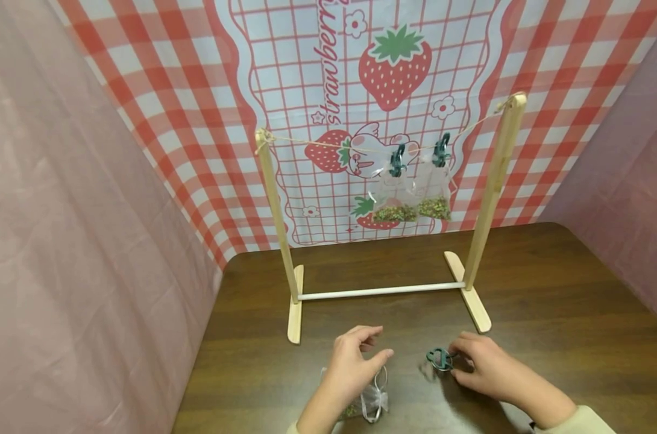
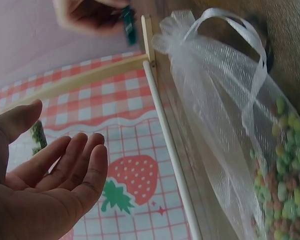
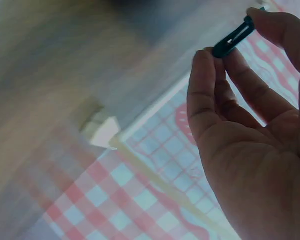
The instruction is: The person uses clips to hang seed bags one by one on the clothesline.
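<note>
My right hand (image 1: 486, 364) pinches a dark green plastic clip (image 1: 441, 360) between thumb and fingertips, low over the brown table. In the right wrist view the same clip (image 3: 233, 40) spans from the thumb tip to the other fingers. My left hand (image 1: 352, 361) holds nothing; its fingers are relaxed and parted from the thumb. Below it on the table lies a white sheer drawstring bag (image 1: 376, 399), partly hidden by the left forearm. The left wrist view shows this bag (image 2: 209, 95) gathered at its neck, with green and brown pellets inside.
Behind the hands stands a wooden frame (image 1: 486, 211) with a white crossbar (image 1: 383, 291) and a string (image 1: 317, 143) between its posts. Two sheer bags, one left (image 1: 395, 199) and one right (image 1: 434, 193), hang from green clips (image 1: 397, 161). A strawberry-print cloth (image 1: 171, 90) covers the back.
</note>
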{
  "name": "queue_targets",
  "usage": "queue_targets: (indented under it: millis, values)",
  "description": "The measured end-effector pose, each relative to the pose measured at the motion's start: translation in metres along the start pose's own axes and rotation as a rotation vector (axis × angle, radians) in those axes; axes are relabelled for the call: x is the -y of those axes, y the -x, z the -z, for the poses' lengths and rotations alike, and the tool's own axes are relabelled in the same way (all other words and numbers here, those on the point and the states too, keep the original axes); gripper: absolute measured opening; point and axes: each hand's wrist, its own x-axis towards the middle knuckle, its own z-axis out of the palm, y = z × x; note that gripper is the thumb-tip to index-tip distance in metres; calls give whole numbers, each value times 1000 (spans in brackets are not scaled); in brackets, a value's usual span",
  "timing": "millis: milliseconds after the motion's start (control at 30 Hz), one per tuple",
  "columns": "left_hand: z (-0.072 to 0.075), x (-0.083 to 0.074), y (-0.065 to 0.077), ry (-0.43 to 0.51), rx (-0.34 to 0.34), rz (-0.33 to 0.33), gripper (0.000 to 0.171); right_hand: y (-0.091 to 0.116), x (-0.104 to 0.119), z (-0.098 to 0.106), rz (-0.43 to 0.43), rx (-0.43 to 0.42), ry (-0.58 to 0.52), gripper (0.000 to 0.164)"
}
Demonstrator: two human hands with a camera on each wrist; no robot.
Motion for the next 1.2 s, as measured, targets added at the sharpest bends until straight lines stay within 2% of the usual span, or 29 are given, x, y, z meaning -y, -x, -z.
queue_targets:
  millis: [133, 333, 533, 767, 933, 1033, 1200]
  values:
    - [-6, -1, 0, -12, 52, -20, 36, -15, 17, 5, 35, -30, -31, 34]
    - [-13, -5, 1, -31, 92, -33, 42, -35, 42, 11, 84, -43, -70, 35]
    - [-14, -9, 2, 0, 133, -49, 49, -50, 58, 18, 97, -11, -102, 34]
    - [-13, -10, 1, -33, 95, -145, 45, -58, 67, 20, 97, -1, -125, 34]
    - [-12, -10, 1, -71, 93, -158, 42, -60, 69, 21, 113, -8, -143, 35]
    - [-11, -8, 2, -83, 80, -174, 40, -61, 70, 21, 128, -31, -151, 37]
    - [-10, -6, 2, -75, 23, -229, 40, -59, 69, 20, 137, -85, -193, 45]
